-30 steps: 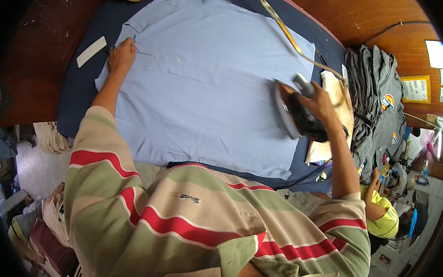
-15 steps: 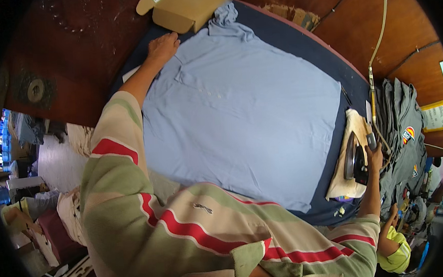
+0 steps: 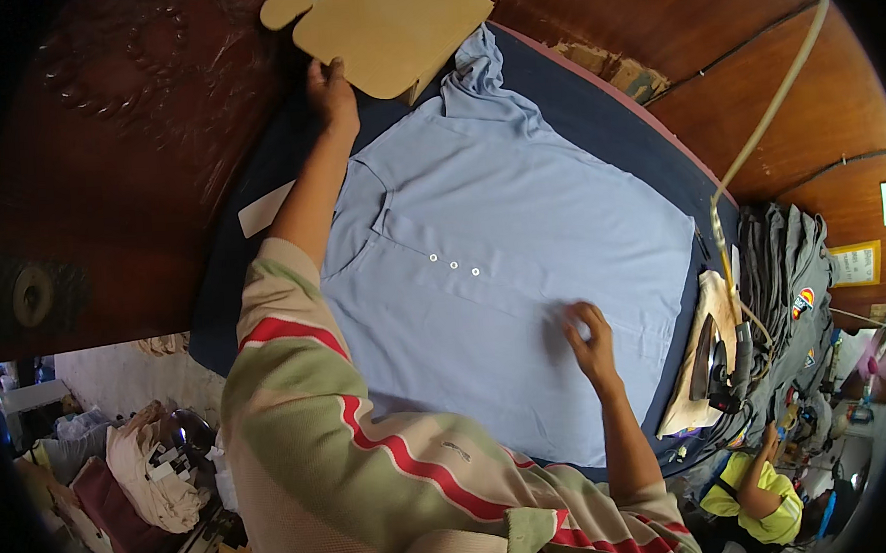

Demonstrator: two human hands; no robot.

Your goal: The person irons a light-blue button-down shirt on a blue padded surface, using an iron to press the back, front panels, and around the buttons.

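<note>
A light blue short-sleeved shirt (image 3: 486,324) with a buttoned placket lies spread on the dark blue padded table (image 3: 543,81). Over its lower part, my right hand (image 3: 593,347) is loosely curled, holding nothing. Whether it touches the cloth is unclear. My left hand (image 3: 333,97) reaches past the collar to the edge of a brown cardboard box (image 3: 405,28). Its fingers are apart, one overlapping the box edge. At the right, an iron (image 3: 708,363) with a dark handle rests on a cream cloth pad (image 3: 694,388).
A white card (image 3: 264,210) lies at the table's left edge. Folded dark grey garments (image 3: 785,269) are stacked at the right, beside a hanging pale hose (image 3: 770,109). Farther right, another person in a yellow top (image 3: 765,500) works. Wooden panels (image 3: 108,184) border the table.
My right hand has let go of the iron and moved left over the shirt. My left hand has shifted from the collar area to the box edge. The view has also turned.
</note>
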